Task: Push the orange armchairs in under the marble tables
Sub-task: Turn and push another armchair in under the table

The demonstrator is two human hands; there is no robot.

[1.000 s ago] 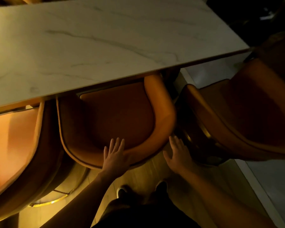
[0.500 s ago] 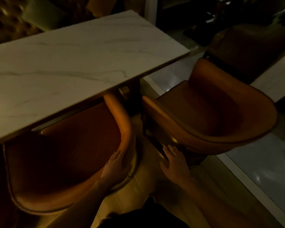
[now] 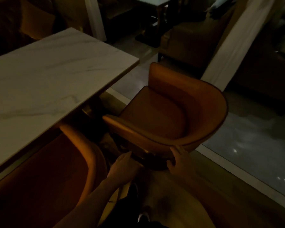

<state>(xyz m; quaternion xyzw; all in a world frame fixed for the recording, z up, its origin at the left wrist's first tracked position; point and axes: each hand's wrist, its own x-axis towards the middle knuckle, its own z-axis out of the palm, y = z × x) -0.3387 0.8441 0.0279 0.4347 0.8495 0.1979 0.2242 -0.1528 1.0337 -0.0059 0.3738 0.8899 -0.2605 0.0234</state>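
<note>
A marble table (image 3: 44, 83) fills the left half of the frame, its pale, grey-veined top running from the left edge to a corner at upper centre. One orange armchair (image 3: 174, 116) stands at centre right, clear of the table's end, its curved tub back toward the lower right and its open seat facing upper left. A second armchair (image 3: 82, 145) sits at lower left, its seat tucked beneath the tabletop with only one curved arm and part of the back showing.
</note>
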